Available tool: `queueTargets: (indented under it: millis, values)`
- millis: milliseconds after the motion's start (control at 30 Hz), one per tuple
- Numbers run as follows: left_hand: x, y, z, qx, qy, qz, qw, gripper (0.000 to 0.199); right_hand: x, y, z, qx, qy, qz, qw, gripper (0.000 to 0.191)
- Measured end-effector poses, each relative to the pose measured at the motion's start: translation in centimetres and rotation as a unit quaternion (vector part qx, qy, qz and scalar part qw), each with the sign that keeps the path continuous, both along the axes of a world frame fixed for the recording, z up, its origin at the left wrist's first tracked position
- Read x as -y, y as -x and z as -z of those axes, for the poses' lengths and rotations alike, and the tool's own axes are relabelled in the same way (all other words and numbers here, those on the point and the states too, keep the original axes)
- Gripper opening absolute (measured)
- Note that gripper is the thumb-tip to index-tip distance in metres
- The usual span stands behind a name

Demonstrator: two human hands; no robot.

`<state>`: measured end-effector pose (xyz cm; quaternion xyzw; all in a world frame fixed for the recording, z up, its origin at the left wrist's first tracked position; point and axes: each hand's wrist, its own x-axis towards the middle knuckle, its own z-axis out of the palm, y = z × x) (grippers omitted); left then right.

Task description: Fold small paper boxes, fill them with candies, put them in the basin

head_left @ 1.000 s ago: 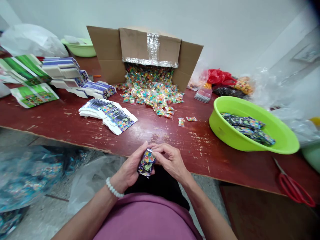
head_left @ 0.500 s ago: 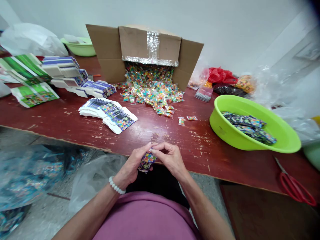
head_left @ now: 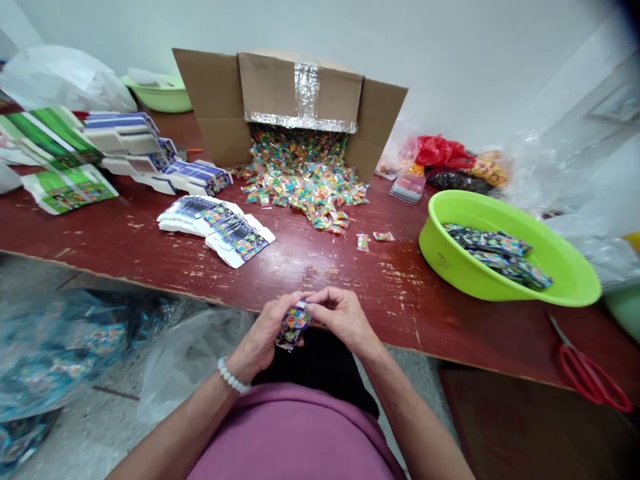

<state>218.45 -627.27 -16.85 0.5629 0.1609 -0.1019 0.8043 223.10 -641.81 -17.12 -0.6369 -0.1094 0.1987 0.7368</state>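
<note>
A small purple printed box (head_left: pixel 293 327) is held over my lap, just at the table's front edge. My left hand (head_left: pixel 269 330) wraps round its left side, with a white bead bracelet at the wrist. At its top end, my right hand (head_left: pixel 343 317) pinches a white flap between thumb and finger. The box's underside is hidden by the fingers. Beyond my hands, a fanned stack of flat purple boxes (head_left: pixel 235 233) lies on the red table (head_left: pixel 330 267).
An open carton (head_left: pixel 215 107) spills wrapped candies (head_left: pixel 320 193) onto the table. At right stand a green basin (head_left: pixel 470 280) with dark packets (head_left: pixel 500 253) and red-handled scissors (head_left: pixel 590 377). Green boxes (head_left: pixel 75 190) lie at left; plastic bags (head_left: pixel 75 353) are on the floor.
Both hands and the small box have shifted very slightly lower. More of the box's printed face and its white top flap now show between the fingers.
</note>
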Motion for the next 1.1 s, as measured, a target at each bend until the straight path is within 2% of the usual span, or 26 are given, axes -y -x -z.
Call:
queueTargets:
  millis: [133, 233, 300, 333, 433, 500, 567, 667, 733, 767, 800, 833, 867, 900, 933, 967, 1000, 1033, 1067, 1100]
  values:
    - [0.1, -0.1, -0.1, -0.004, -0.004, -0.01, 1.0, 0.039, -0.1, -0.2, 0.2, 0.027, 0.021, 0.003, 0.999, 0.016]
    - [-0.1, -0.2, 0.0, -0.033, 0.052, -0.03, 0.998, 0.034, -0.1, 0.5, 0.2, 0.133, 0.05, -0.006, 0.99, 0.012]
    - [-0.3, -0.4, 0.2, -0.055, 0.107, -0.041, 0.992, 0.033, -0.1, 1.3, 0.4, 0.228, 0.086, -0.014, 0.97, 0.012]
    - [-0.3, -0.6, 0.3, -0.063, 0.131, -0.048, 0.988, 0.032, -0.1, 1.7, 0.5, 0.274, 0.117, -0.013, 0.954, 0.02]
    - [-0.1, -0.9, 0.7, -0.058, 0.167, -0.078, 0.981, 0.03, -0.2, 2.8, 1.2, 0.396, 0.253, 0.004, 0.883, 0.076]
    - [0.3, -1.0, 0.9, -0.028, 0.163, -0.1, 0.981, 0.027, -0.5, 3.1, 1.7, 0.452, 0.323, 0.014, 0.831, 0.097]
    - [0.7, -0.8, 1.0, 0.019, 0.144, -0.108, 0.983, 0.028, -0.8, 2.9, 2.1, 0.491, 0.355, 0.02, 0.795, 0.094]
    - [0.5, -0.6, 0.8, 0.037, 0.083, -0.057, 0.994, 0.043, -0.8, 2.2, 2.0, 0.523, 0.345, 0.013, 0.779, 0.081]
    - [-0.8, -1.0, 0.5, 0.042, -0.028, -0.029, 0.998, 0.055, 0.1, 1.6, 1.0, 0.531, 0.328, 0.021, 0.781, 0.076]
    - [-1.9, -1.4, 0.3, 0.057, -0.122, -0.032, 0.99, 0.058, 0.9, 1.2, 0.1, 0.535, 0.324, 0.036, 0.779, 0.074]
    - [-3.2, -2.1, 0.2, 0.085, -0.247, -0.055, 0.964, 0.056, 2.1, 0.8, -0.9, 0.541, 0.325, 0.058, 0.773, 0.072]
    - [-4.7, -2.8, 0.0, 0.12, -0.393, -0.075, 0.909, 0.055, 3.5, 0.1, -2.1, 0.55, 0.331, 0.087, 0.762, 0.071]
    - [-6.2, -3.6, 0.0, 0.132, -0.532, -0.116, 0.828, 0.053, 5.3, -0.8, -3.4, 0.561, 0.344, 0.124, 0.742, 0.07]
    - [-7.6, -4.4, -0.1, 0.12, -0.637, -0.14, 0.749, 0.053, 7.4, -1.9, -4.8, 0.573, 0.364, 0.166, 0.715, 0.07]
    - [-8.8, -5.2, 0.0, 0.096, -0.708, -0.148, 0.684, 0.055, 9.8, -3.2, -6.1, 0.586, 0.384, 0.213, 0.681, 0.071]
    - [-9.8, -5.9, 0.1, 0.073, -0.758, -0.144, 0.632, 0.054, 12.3, -4.7, -7.2, 0.585, 0.41, 0.269, 0.646, 0.075]
    - [-10.6, -6.4, 0.2, 0.05, -0.791, -0.127, 0.597, 0.053, 14.8, -6.3, -8.2, 0.564, 0.448, 0.321, 0.615, 0.082]
    - [-11.1, -6.8, 0.4, 0.033, -0.81, -0.106, 0.575, 0.05, 17.3, -7.7, -8.9, 0.538, 0.485, 0.363, 0.586, 0.097]
    - [-11.4, -7.1, 0.6, 0.024, -0.822, -0.086, 0.562, 0.048, 19.4, -9.1, -9.3, 0.514, 0.502, 0.41, 0.562, 0.115]
    - [-11.5, -7.2, 0.8, 0.019, -0.828, -0.071, 0.555, 0.047, 21.0, -10.1, -9.4, 0.479, 0.499, 0.459, 0.557, 0.121]
